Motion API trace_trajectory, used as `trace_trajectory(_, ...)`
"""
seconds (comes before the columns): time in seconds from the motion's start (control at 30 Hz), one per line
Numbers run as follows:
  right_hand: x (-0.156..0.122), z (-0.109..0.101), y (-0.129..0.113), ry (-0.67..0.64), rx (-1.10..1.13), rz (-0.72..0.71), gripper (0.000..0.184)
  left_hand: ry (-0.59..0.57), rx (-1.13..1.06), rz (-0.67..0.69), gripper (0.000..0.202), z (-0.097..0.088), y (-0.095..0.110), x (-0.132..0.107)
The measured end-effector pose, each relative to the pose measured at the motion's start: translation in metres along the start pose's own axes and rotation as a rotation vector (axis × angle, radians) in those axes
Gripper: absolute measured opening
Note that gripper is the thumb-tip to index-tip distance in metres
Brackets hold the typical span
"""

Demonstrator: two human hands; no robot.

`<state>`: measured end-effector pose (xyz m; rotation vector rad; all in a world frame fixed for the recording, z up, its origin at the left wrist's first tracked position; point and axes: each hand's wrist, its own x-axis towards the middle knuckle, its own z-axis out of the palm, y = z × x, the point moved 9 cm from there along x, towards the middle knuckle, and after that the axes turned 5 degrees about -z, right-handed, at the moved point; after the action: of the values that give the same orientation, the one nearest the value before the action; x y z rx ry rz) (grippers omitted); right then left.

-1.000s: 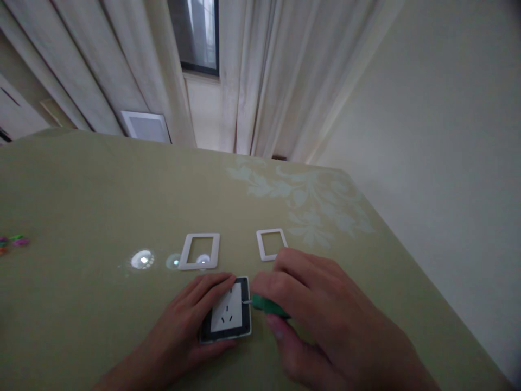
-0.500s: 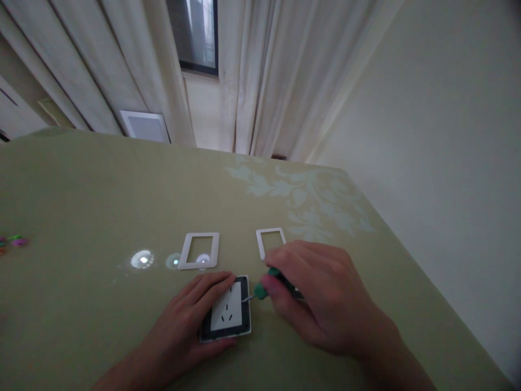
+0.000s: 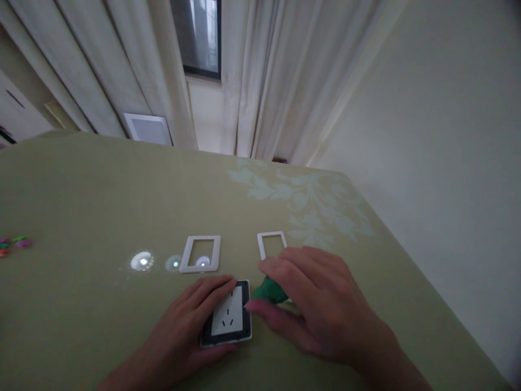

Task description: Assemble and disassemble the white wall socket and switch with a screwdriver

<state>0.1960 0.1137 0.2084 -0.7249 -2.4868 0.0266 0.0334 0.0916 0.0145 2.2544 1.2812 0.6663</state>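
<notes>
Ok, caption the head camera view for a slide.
Left hand holds a wall socket on the table; right hand holds a green screwdriver at its edge.

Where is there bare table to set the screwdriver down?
Bare cloth lies left, between the coloured bits and the larger white frame, and far back beyond both frames. It is crowded in front: left hand on the socket, right hand with the green screwdriver, the smaller white frame just beyond.
</notes>
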Motion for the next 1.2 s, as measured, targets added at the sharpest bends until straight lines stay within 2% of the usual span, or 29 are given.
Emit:
trace_trajectory(0.07, 0.001, 0.003, -0.002, -0.018, 0.058, -0.017, 0.015, -0.001, -0.004, 0.003, 0.087, 0.000, 0.000, 0.000)
trace_trajectory(0.17, 0.000, 0.010, -0.003, -0.076, 0.165, -0.022, 0.021, -0.053, -0.021, 0.004, 0.093, -0.002, -0.004, -0.003)
trace_trajectory(0.3, -0.003, -0.001, 0.009, 0.010, 0.085, 0.043, 0.010, -0.128, -0.069, -0.044, 0.103, -0.006, -0.017, -0.010)
trace_trajectory(0.4, -0.003, -0.008, 0.013, 0.113, 0.213, 0.061, 0.014, -0.104, -0.117, -0.104, 0.100, -0.006, -0.022, -0.012)
trace_trajectory(0.47, -0.001, -0.006, 0.012, 0.157, 0.262, 0.055, 0.016, -0.087, -0.154, -0.105, 0.098, -0.003, -0.017, -0.009)
trace_trajectory(0.6, 0.005, 0.016, 0.000, 0.106, 0.230, -0.006, 0.013, -0.073, -0.164, -0.046, 0.096, -0.001, 0.000, -0.002)
trace_trajectory(0.7, 0.008, 0.025, -0.004, 0.095, 0.243, -0.029, 0.013, -0.099, -0.159, -0.046, 0.094, 0.000, 0.004, -0.001)
trace_trajectory(0.8, 0.009, 0.026, -0.006, 0.091, 0.295, -0.036, 0.020, -0.123, -0.159, -0.058, 0.093, 0.000, 0.004, -0.001)
trace_trajectory(0.97, 0.009, 0.025, -0.014, 0.076, 0.465, -0.097, 0.049, -0.134, -0.155, -0.060, 0.090, 0.002, 0.004, -0.001)
trace_trajectory(1.2, 0.007, 0.024, -0.014, 0.098, 0.419, -0.088, 0.050, -0.125, -0.146, -0.041, 0.094, 0.004, 0.004, -0.002)
